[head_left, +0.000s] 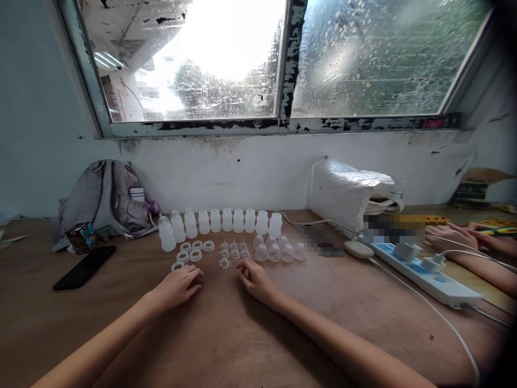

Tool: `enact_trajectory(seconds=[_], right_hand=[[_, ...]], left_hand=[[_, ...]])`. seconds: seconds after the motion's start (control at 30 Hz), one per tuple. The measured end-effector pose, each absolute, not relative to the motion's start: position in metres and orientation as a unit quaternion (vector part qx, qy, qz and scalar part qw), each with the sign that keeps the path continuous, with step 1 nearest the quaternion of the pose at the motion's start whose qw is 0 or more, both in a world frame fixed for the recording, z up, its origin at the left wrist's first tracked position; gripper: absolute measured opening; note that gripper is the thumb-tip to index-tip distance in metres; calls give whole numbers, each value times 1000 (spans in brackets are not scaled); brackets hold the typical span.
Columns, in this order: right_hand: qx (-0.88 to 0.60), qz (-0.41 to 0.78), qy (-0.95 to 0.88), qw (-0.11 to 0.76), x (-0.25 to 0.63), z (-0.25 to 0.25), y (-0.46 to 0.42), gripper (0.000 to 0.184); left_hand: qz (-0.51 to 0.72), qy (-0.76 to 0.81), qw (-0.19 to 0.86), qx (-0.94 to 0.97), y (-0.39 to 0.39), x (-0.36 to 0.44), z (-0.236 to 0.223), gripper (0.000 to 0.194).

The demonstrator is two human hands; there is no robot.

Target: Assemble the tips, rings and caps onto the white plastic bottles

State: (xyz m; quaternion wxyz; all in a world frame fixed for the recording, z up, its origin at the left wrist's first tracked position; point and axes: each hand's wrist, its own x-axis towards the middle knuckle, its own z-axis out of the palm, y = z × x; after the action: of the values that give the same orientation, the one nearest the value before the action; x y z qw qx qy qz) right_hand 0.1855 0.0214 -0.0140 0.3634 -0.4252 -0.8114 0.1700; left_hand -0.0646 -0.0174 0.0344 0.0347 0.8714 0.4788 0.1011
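My left hand [177, 286] rests low over the table, its thumb apart from loosely bent fingers, nothing visible in it. It is nearest a white bottle ring [177, 266], which it partly covers; more white rings [196, 255] lie just beyond. My right hand [257, 281] is also relaxed with fingers apart. Its fingertips are beside the clear bottle nipples [224, 262], which stand in short rows, and the translucent domed caps [273, 252]. Behind these stands a row of frosted baby bottles [226, 220]; the leftmost ones [166, 235] appear topped with caps.
At left are a black phone [84, 268], a small box [83, 238] and a grey backpack [107, 199]. A white power strip [428, 275] with cables, a white round device [358, 249] and a silvery bag [343, 188] are at right. Another person's hands [456, 237] show at far right.
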Motion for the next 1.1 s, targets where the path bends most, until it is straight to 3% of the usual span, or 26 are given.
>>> enact_trajectory(seconds=[0.23, 0.33, 0.73, 1.1], right_hand=[[-502, 122, -806, 289, 146, -10, 50, 25], [-514, 119, -804, 274, 142, -10, 53, 19], [-420, 135, -803, 400, 184, -6, 28, 11], [-437, 266, -727, 458, 186, 4, 17, 14]], left_hand=[[114, 486, -11, 867, -23, -73, 44, 22], [104, 498, 8, 861, -27, -86, 44, 22], [115, 495, 81, 858, -30, -94, 40, 26], [168, 477, 103, 857, -13, -78, 25, 23]])
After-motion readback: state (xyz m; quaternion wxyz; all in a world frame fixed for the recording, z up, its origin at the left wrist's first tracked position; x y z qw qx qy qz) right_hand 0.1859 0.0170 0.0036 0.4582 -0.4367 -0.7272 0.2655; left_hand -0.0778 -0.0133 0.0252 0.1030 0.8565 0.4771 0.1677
